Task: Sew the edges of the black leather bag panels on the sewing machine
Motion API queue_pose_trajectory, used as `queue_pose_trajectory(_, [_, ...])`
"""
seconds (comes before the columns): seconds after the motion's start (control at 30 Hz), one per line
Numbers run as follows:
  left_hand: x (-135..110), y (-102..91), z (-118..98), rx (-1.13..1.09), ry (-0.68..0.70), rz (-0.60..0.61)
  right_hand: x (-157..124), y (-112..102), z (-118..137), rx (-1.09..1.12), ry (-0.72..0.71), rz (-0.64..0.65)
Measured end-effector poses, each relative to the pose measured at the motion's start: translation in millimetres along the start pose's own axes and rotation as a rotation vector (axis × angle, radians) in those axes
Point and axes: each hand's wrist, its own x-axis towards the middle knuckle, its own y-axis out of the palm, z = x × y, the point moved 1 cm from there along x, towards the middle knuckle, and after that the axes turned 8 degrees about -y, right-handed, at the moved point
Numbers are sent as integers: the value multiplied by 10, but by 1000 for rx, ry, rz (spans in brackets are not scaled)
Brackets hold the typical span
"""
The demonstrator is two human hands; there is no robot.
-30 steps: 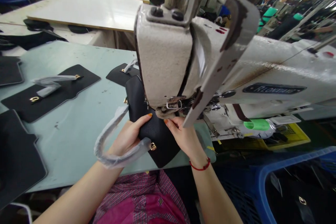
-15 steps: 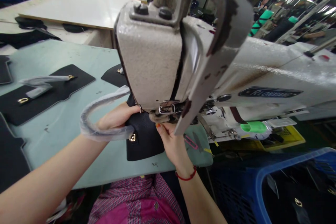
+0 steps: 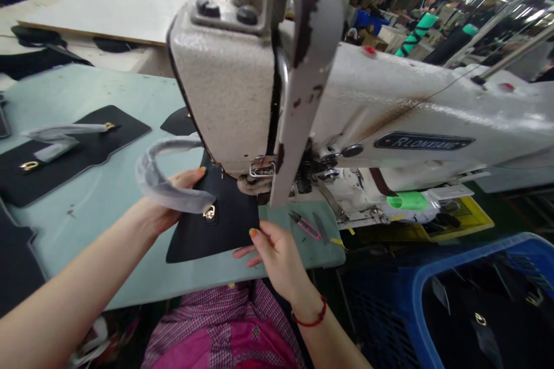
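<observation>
A black leather panel [image 3: 225,225] with a gold ring and a plastic-wrapped handle [image 3: 167,187] lies under the head of a white sewing machine [image 3: 242,86]. My left hand [image 3: 167,207] grips the panel's left edge, with the wrapped handle looped over it. My right hand [image 3: 270,251] pinches the panel's lower right corner with thumb and fingers. The needle area is hidden behind the machine head.
More black panels with wrapped handles [image 3: 73,141] lie on the pale green table [image 3: 108,196] to the left. Pink thread snips [image 3: 305,225] rest by the machine. A blue crate [image 3: 433,294] with black bag pieces stands at the right. A green cup [image 3: 407,200] sits under the machine arm.
The panel has turned and slid out toward me, now lying flatter and wider. My right hand moved down from the presser foot to the panel's lower corner. The view shifted right.
</observation>
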Motion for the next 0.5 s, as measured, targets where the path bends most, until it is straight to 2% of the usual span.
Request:
queue_pose_trajectory(0.07, [-196, -113, 369, -227, -115, -37, -13, -3, 7, 77, -2, 32])
queue_pose_trajectory(0.1, [-318, -121, 568, -338, -126, -72, -12, -9, 8, 115, 3, 44])
queue_pose_trajectory(0.17, [-570, -23, 925, -494, -93, -89, -3, -23, 7, 177, 21, 60])
queue_pose_trajectory(0.23, [-767, 203, 1149, -555, -64, 45, -1, -33, 6, 209, 33, 74])
queue_pose_trajectory(0.3, [-856, 457, 1199, -512, 21, 121, -13, -32, 11, 212, 32, 89])
queue_pose_trajectory(0.33, [-856, 566, 1174, -469, 44, 120, -24, -27, 15, 203, 28, 93])
queue_pose_trajectory(0.4, [-792, 714, 1082, -390, 44, 51, -57, -16, 22, 167, 16, 85])
queue_pose_trajectory(0.5, [-658, 763, 984, -309, 38, -64, -123, -9, 20, 83, -11, 63])
